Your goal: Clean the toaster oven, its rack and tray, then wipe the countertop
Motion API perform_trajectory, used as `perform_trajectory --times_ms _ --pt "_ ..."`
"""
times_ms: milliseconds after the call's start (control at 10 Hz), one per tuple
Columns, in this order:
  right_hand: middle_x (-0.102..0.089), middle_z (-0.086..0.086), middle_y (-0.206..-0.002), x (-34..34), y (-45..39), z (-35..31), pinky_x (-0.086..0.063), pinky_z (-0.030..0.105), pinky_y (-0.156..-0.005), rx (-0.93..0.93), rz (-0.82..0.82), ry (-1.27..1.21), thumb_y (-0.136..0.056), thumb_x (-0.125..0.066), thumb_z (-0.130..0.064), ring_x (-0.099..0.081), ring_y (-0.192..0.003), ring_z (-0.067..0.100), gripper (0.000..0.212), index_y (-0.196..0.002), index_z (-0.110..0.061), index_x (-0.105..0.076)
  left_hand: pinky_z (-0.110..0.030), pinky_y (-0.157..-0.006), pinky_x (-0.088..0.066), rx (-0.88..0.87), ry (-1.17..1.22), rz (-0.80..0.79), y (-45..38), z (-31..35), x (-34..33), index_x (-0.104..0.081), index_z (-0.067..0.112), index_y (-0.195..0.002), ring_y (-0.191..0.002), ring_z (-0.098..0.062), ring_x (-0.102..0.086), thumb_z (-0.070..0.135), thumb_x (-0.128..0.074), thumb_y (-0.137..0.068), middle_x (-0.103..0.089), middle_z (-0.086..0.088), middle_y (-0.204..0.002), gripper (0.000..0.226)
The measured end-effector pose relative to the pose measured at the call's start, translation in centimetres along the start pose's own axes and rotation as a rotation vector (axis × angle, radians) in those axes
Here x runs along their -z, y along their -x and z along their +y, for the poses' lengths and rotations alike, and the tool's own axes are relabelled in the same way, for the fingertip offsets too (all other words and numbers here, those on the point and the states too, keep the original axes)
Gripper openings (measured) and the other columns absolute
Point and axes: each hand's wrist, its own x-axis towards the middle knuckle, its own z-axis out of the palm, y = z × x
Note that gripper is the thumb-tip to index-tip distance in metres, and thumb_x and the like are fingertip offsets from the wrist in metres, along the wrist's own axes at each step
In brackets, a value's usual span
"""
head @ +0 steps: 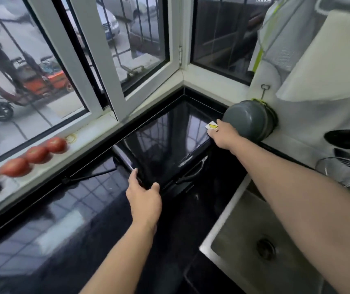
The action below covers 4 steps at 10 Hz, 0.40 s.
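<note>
Oven [165, 143]: wedged in the table [68, 209] corner.
Left hand [144, 198]: you grip its near corner.
Right hand [222, 134]: grips the far edge — likely to shift it.

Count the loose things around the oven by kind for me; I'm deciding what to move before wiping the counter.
Tomatoes on the windowsill: 3
Toaster oven, black, in the corner: 1
Grey pot lying on its side by the oven: 1
Metal strainer basket beside the sink: 1
Total: 6
</note>
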Motion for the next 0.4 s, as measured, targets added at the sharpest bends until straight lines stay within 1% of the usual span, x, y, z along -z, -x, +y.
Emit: perform_trajectory --times_ms 100,200,300,400 --pt "-0.022 0.006 -0.163 -0.6 2.3 1.1 -0.028 0.036 -0.114 0.071 0.089 -0.034 -0.103 -0.044 -0.033 -0.029 -0.145 0.03 0.06 -0.158 -0.021 -0.024 -0.03 -0.094 -0.039 0.017 -0.042 0.04 1.4 0.1 -0.3 -0.035 0.031 -0.156 -0.114 -0.015 -0.046 0.015 -0.066 -0.097 -0.04 -0.007 -0.15 0.068" --pt "-0.022 0.005 -0.161 -0.3 6.4 2.8 -0.029 0.038 -0.114 0.066 0.125 -0.069 -0.104 -0.046 -0.028 -0.03 -0.143 0.031 0.057 -0.157 -0.022 -0.024 -0.038 -0.104 -0.041 0.001 -0.208 0.035 2.3 1.4 0.4 -0.032 0.028 -0.157 -0.119 -0.025 -0.047 0.026 -0.066 -0.098 -0.031 -0.012 -0.155 0.069" --pt "-0.029 0.011 -0.156 0.4 11.9 6.2 -0.035 0.036 -0.11 0.056 0.034 -0.07 -0.1 -0.054 -0.023 -0.04 -0.137 0.032 0.058 -0.154 -0.02 -0.032 -0.046 -0.118 -0.027 -0.19 -0.461 0.096 4.6 1.9 0.4 -0.038 0.018 -0.153 -0.143 -0.039 -0.029 0.026 -0.066 -0.098 -0.024 -0.019 -0.158 0.063" --pt "-0.048 0.014 -0.132 0.4 17.1 11.5 -0.045 0.031 -0.092 -0.04 0.036 -0.069 -0.091 -0.061 -0.016 -0.055 -0.113 0.03 0.038 -0.128 -0.016 -0.053 -0.041 -0.103 -0.044 -0.45 -0.53 -0.032 8.6 2.0 -1.8 -0.056 0.018 -0.13 -0.119 -0.029 -0.051 0.021 -0.066 -0.096 -0.052 -0.01 -0.131 0.036"
